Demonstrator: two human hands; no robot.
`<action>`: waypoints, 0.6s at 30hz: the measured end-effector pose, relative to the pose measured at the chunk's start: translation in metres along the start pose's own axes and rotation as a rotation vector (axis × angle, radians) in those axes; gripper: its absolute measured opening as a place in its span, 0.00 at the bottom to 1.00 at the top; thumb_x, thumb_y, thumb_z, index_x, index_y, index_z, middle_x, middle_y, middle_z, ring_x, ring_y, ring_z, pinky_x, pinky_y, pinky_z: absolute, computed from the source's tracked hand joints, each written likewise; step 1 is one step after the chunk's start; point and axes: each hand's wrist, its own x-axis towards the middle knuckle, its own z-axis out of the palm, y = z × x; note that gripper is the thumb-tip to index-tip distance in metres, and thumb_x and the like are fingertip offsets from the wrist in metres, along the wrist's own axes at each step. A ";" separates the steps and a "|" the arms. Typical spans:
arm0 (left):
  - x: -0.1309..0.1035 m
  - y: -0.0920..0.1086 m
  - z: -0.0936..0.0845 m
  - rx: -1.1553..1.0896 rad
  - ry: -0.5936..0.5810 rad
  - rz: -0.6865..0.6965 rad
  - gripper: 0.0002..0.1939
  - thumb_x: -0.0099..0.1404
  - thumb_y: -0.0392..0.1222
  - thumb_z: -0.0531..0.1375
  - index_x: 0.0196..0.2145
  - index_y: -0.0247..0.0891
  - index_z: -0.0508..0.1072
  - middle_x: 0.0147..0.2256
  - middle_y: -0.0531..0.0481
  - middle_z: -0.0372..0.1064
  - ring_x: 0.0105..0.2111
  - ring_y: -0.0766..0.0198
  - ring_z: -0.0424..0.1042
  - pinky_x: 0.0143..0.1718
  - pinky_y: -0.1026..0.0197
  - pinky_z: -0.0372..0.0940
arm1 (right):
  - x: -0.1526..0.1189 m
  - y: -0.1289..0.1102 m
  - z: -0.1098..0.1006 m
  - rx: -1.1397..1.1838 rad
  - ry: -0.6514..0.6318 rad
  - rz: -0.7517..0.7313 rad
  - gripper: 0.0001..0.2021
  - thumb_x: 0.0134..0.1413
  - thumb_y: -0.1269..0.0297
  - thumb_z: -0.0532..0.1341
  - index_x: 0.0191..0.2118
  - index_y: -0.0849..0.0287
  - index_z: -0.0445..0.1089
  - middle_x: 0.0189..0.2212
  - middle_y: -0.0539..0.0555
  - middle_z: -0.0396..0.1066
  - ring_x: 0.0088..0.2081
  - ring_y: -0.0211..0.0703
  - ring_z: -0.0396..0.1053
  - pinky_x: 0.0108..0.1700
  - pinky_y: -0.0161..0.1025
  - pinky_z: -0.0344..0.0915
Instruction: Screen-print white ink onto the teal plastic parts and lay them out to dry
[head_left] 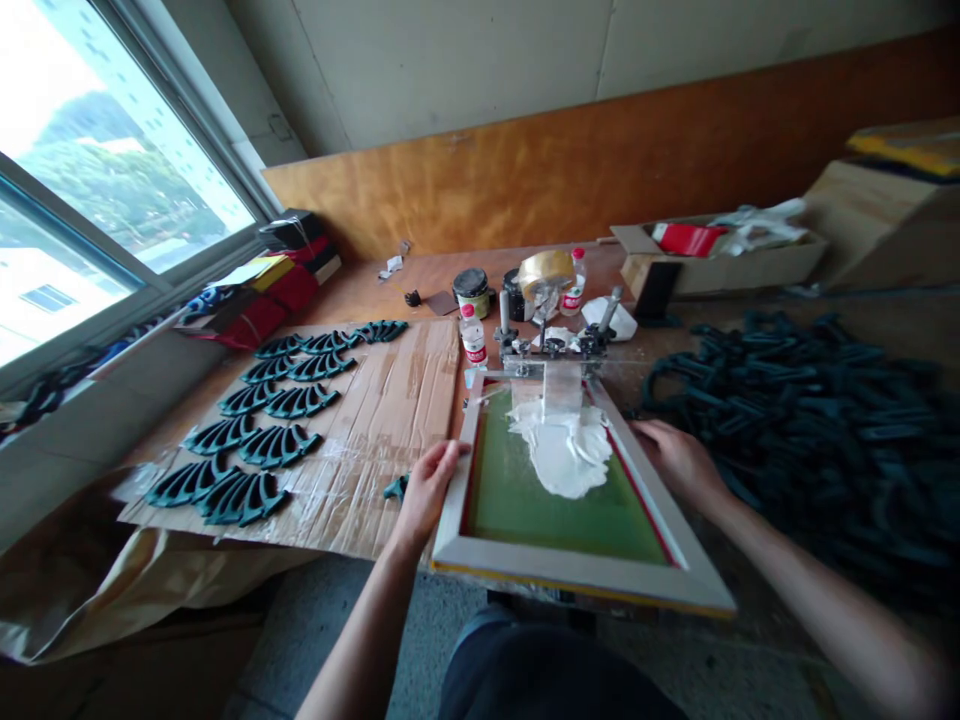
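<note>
A screen frame (577, 585) with a green mesh (502, 490) lies in front of me, a mass of white paste (570, 460) on its upper part. My left hand (429, 492) is closed at the frame's left edge. A dark green piece (395, 488) shows beside that hand, partly hidden by it; whether it is held is unclear. Along the frame's right edge, the fingers of my right hand (679, 462) are bent together, and what they grip is hidden. A metal clamp (555, 345) stands at the frame's far end, above a clear plate (562, 388).
Fan-shaped dark green parts (281, 447) lie in rows on cardboard (375, 430) at left. A heap of dark green parts (810, 430) fills the right side. Bottles (473, 338), a jar (472, 290), a tape roll (546, 270) and an open box (742, 262) stand behind.
</note>
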 end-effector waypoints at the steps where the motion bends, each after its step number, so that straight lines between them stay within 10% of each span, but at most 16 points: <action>1: -0.004 -0.021 -0.001 0.040 -0.013 -0.039 0.26 0.61 0.60 0.59 0.46 0.36 0.75 0.29 0.50 0.72 0.28 0.65 0.67 0.29 0.66 0.61 | 0.012 0.000 -0.006 0.030 0.037 0.009 0.18 0.63 0.61 0.52 0.55 0.55 0.68 0.44 0.58 0.72 0.42 0.50 0.72 0.44 0.44 0.70; 5: 0.000 -0.082 0.005 0.251 -0.001 -0.096 0.33 0.63 0.54 0.57 0.62 0.40 0.61 0.24 0.55 0.67 0.25 0.65 0.66 0.30 0.66 0.60 | 0.065 -0.037 -0.012 0.051 0.070 -0.101 0.27 0.52 0.60 0.66 0.56 0.64 0.63 0.51 0.64 0.65 0.51 0.55 0.65 0.52 0.47 0.65; 8: 0.007 -0.093 0.008 0.439 -0.004 -0.099 0.29 0.65 0.50 0.55 0.62 0.41 0.62 0.26 0.53 0.69 0.27 0.62 0.69 0.32 0.65 0.60 | 0.077 -0.071 0.000 -0.025 -0.140 -0.174 0.14 0.49 0.69 0.67 0.42 0.63 0.69 0.39 0.60 0.69 0.44 0.53 0.67 0.45 0.44 0.66; 18: 0.007 -0.091 0.005 0.450 0.005 -0.095 0.23 0.66 0.50 0.55 0.56 0.42 0.69 0.34 0.47 0.77 0.38 0.56 0.75 0.43 0.61 0.62 | 0.000 -0.074 -0.010 0.158 -0.315 -0.625 0.10 0.53 0.79 0.54 0.30 0.58 0.69 0.29 0.53 0.70 0.36 0.44 0.65 0.39 0.40 0.60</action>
